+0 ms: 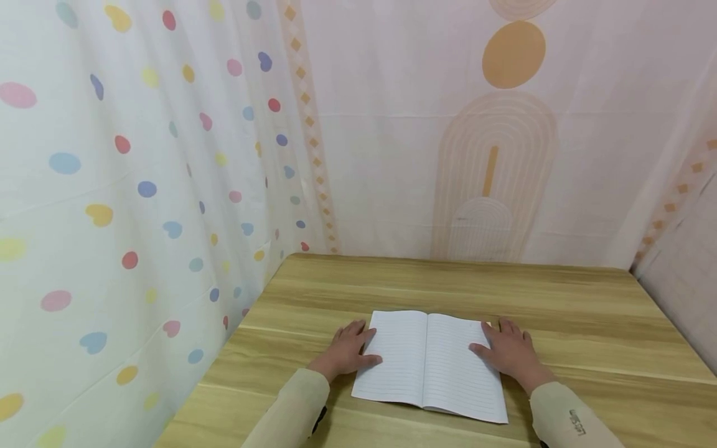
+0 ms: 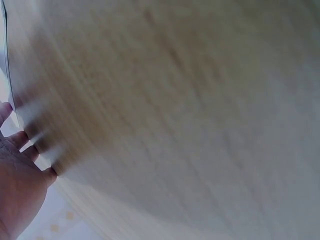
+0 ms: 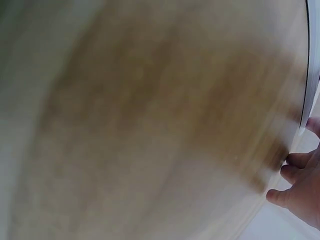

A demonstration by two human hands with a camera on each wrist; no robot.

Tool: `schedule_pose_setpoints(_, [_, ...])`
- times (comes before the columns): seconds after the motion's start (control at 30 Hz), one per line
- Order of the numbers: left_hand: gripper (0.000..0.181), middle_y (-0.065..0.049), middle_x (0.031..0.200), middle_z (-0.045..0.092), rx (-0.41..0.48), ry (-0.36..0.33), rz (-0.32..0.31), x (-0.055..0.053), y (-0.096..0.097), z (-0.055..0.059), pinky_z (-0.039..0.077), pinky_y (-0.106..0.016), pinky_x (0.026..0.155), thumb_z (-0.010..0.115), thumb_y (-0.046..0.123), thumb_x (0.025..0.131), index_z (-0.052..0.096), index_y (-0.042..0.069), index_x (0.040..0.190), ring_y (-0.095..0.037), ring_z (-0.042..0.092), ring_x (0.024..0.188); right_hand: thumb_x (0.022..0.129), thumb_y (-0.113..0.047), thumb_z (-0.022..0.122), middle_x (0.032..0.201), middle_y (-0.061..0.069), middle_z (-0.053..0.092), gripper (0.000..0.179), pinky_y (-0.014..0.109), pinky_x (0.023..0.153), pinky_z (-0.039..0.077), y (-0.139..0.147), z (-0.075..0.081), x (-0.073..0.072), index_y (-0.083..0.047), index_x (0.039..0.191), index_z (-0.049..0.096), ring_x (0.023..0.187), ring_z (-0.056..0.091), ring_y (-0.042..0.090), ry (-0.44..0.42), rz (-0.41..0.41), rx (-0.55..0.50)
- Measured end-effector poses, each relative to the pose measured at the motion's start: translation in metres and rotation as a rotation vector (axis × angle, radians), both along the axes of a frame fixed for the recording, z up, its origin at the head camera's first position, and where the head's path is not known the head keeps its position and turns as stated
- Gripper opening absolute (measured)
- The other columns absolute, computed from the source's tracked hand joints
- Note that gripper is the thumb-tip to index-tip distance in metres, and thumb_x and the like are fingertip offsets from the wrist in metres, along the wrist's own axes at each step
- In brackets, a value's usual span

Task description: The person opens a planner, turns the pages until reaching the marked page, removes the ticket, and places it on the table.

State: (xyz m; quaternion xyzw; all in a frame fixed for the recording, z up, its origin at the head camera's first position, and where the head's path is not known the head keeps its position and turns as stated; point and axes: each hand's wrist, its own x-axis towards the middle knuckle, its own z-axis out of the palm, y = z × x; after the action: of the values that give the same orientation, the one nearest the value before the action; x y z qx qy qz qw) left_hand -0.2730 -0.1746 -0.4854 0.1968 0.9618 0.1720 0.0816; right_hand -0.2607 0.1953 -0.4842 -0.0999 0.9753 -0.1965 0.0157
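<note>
An open notebook (image 1: 394,354) with lined, unmarked-looking pages lies flat on the wooden table, its fold running down the middle. At its left edge rests my left hand (image 1: 348,350), thumb and index finger over the page margin and the other fingers on the table. Over the right page's outer edge lies my right hand (image 1: 511,353), thumb and a finger on the paper, the rest spread on the wood. In the left wrist view the left hand (image 2: 22,175) shows its fingertips on the tabletop; likewise the right hand (image 3: 300,175) in the right wrist view.
The wooden table (image 1: 448,283) spreads out around the notebook to its far edge. A curtain with coloured dots and hearts (image 1: 140,162) hangs along the left side. Behind the table hangs a pale cloth with arch patterns (image 1: 386,174).
</note>
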Motion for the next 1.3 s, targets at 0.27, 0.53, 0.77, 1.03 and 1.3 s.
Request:
schedule_pose_setpoints(0.27, [0.072,-0.025,0.156,0.028,0.003,-0.009,0.0,0.003,0.001,0.002,0.015,-0.059,0.116,0.067,0.045,0.093,0.044,0.004,0.149,-0.042,0.021,0.146,0.095,-0.052,0.059,0.146,0.044,0.027,0.075,0.077,0.102,0.017,0.0,-0.005,0.0,0.004,0.144,0.047,0.134,0.025,0.061,0.001,-0.008,-0.008])
schedule_pose_setpoints(0.53, [0.072,-0.023,0.158,0.027,-0.012,-0.021,0.005,0.003,0.0,0.0,0.015,-0.058,0.116,0.065,0.046,0.094,0.043,0.006,0.15,-0.041,0.019,0.147,0.097,-0.044,0.059,0.143,0.041,0.035,0.06,0.077,0.102,0.019,-0.004,-0.008,0.003,-0.002,0.14,0.055,0.133,0.03,0.059,0.039,0.019,0.007])
schedule_pose_setpoints(0.77, [0.073,-0.024,0.158,0.027,-0.018,-0.038,-0.001,0.005,0.002,-0.001,0.015,-0.058,0.116,0.065,0.046,0.094,0.043,0.006,0.15,-0.041,0.019,0.147,0.095,-0.035,0.066,0.14,0.038,0.042,0.05,0.074,0.098,0.028,-0.007,-0.006,0.002,-0.002,0.132,0.062,0.129,0.037,0.057,0.102,0.022,-0.036])
schedule_pose_setpoints(1.03, [0.072,-0.024,0.157,0.027,-0.001,-0.024,0.009,0.002,0.002,0.001,0.013,-0.058,0.116,0.066,0.044,0.094,0.042,0.005,0.15,-0.041,0.018,0.147,0.099,-0.033,0.062,0.132,0.035,0.053,0.077,0.047,0.085,0.052,-0.028,0.039,-0.009,0.003,0.155,0.023,0.108,0.06,0.037,-0.093,-0.082,-0.606])
schedule_pose_setpoints(1.3, [0.073,-0.024,0.158,0.025,0.031,-0.042,0.009,0.0,-0.001,0.003,0.012,-0.058,0.117,0.066,0.045,0.094,0.042,0.006,0.151,-0.041,0.017,0.147,0.109,-0.022,0.036,0.128,0.029,0.057,0.055,0.038,0.076,0.057,-0.074,0.057,0.001,0.001,0.156,0.021,0.088,0.067,0.023,-0.272,0.09,-1.057])
